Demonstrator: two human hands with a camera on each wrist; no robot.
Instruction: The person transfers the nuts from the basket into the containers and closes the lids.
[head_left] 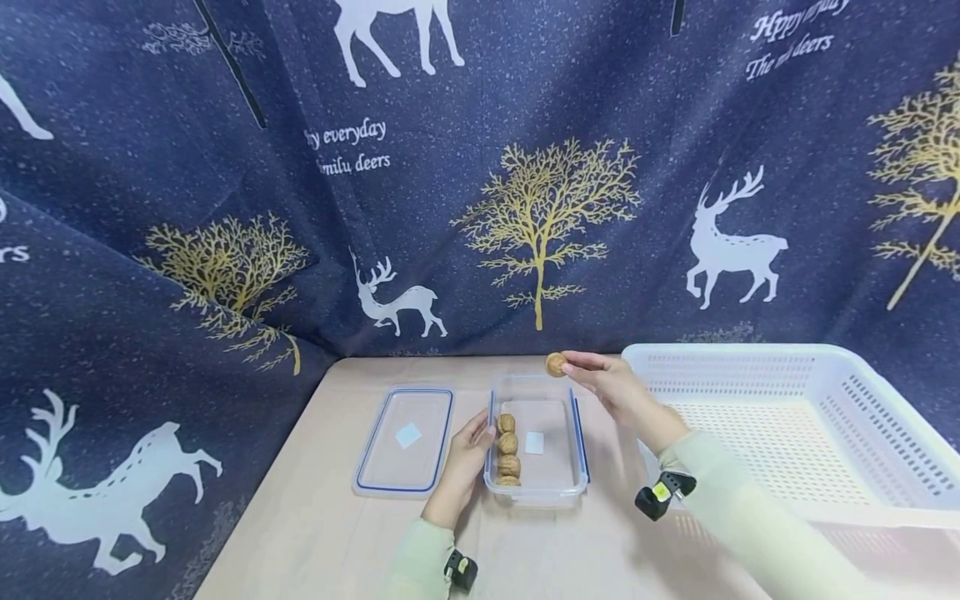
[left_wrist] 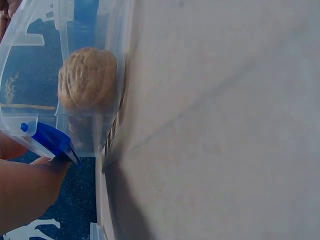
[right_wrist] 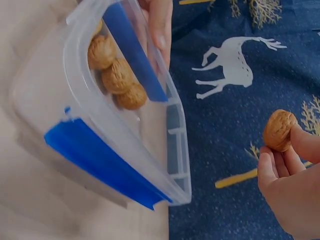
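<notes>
My right hand [head_left: 611, 387] pinches a walnut [head_left: 555, 364] between thumb and fingertips, above the far right corner of a clear plastic food container [head_left: 536, 493]. In the right wrist view that walnut [right_wrist: 279, 131] shows its ridged shell, held clear of the container. Against the container's left wall, my left hand [head_left: 465, 454] grips the side, its thumb at the rim near a blue latch [left_wrist: 52, 140] in the left wrist view. Inside, several walnuts [head_left: 507, 442] line up in a row along the left wall. A pale label [head_left: 535, 442] shows on the container's bottom.
Left of the container lies its clear lid [head_left: 405, 467] with a blue seal and a pale square label. A large white perforated basket [head_left: 750, 354] stands at the right. Behind the table [head_left: 300, 533] hangs a dark blue cloth [head_left: 480, 250] printed with deer and trees.
</notes>
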